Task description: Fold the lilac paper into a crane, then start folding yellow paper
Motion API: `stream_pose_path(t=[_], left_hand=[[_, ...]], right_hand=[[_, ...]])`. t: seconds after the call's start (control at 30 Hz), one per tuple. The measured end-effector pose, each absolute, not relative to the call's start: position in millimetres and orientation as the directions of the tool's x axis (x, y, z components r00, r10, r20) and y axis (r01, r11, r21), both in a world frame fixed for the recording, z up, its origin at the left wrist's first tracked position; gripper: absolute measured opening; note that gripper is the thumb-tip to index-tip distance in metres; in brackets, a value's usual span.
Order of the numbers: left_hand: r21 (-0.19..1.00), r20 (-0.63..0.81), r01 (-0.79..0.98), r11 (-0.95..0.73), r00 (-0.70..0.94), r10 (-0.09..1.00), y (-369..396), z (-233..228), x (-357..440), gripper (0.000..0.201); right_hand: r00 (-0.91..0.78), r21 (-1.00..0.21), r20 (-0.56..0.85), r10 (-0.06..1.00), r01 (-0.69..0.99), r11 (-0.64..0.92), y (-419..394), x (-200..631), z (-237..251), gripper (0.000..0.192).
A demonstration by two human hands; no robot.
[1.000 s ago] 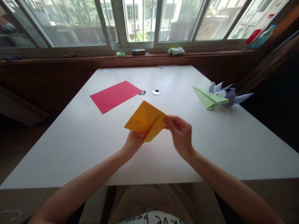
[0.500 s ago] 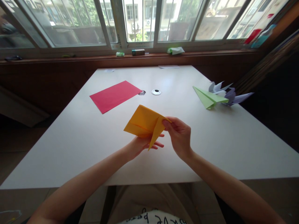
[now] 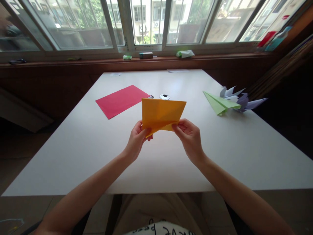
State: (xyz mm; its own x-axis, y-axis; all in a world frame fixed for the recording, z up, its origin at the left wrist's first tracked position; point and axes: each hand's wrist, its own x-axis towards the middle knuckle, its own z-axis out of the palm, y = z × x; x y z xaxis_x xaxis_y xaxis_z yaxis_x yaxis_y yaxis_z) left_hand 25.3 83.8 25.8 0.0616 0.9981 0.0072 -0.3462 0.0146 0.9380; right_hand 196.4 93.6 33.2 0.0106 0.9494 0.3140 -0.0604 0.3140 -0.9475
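Now I see both hands — left (image 3: 137, 138), right (image 3: 189, 137) — pinching the folded orange paper (image 3: 160, 114) above the table (image 3: 85, 147).

Table: white table (image 3: 80, 153), rectangular, runs from the near edge to the sill.
Windows: sliding windows (image 3: 146, 23) with pale frames span the far wall; buildings and trees show outside.
Sill: brown wooden sill (image 3: 73, 62) under the glass, small items on it.
Wall: dark brown panel (image 3: 49, 88) below the sill.
Light: daylight from the windows, corners dim.
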Motion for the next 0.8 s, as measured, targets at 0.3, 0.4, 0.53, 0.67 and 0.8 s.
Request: stream_pose_path(t=[0.3, 0.4, 0.53, 0.67, 0.8], left_hand=[[0.886, 0.462, 0.056, -0.46, -0.015, 0.887, 90, 15, 17, 0.051], [0.708, 0.654, 0.28, -0.648, 0.085, 0.751, 90, 16, 15, 0.038], [0.633, 0.683, 0.323, -0.703, 0.195, 0.704, 90, 20, 12, 0.026], [0.646, 0.64, 0.407, -0.646, 0.171, 0.749, 94, 19, 12, 0.018], [0.655, 0.615, 0.49, -0.575, 0.097, 0.783, 97, 17, 13, 0.004]], right_hand=[[-0.011, -0.98, 0.161, 0.987, -0.119, 0.158, 101, 197, 30, 0.017], [0.003, -0.986, 0.091, 0.996, -0.137, 0.091, 103, 199, 31, 0.017], [0.007, -0.984, 0.039, 0.999, -0.172, 0.039, 104, 200, 31, 0.017], [0.009, -0.976, 0.061, 0.998, -0.209, 0.062, 104, 197, 29, 0.017], [-0.023, -0.977, 0.13, 0.991, -0.172, 0.124, 102, 193, 25, 0.016]])
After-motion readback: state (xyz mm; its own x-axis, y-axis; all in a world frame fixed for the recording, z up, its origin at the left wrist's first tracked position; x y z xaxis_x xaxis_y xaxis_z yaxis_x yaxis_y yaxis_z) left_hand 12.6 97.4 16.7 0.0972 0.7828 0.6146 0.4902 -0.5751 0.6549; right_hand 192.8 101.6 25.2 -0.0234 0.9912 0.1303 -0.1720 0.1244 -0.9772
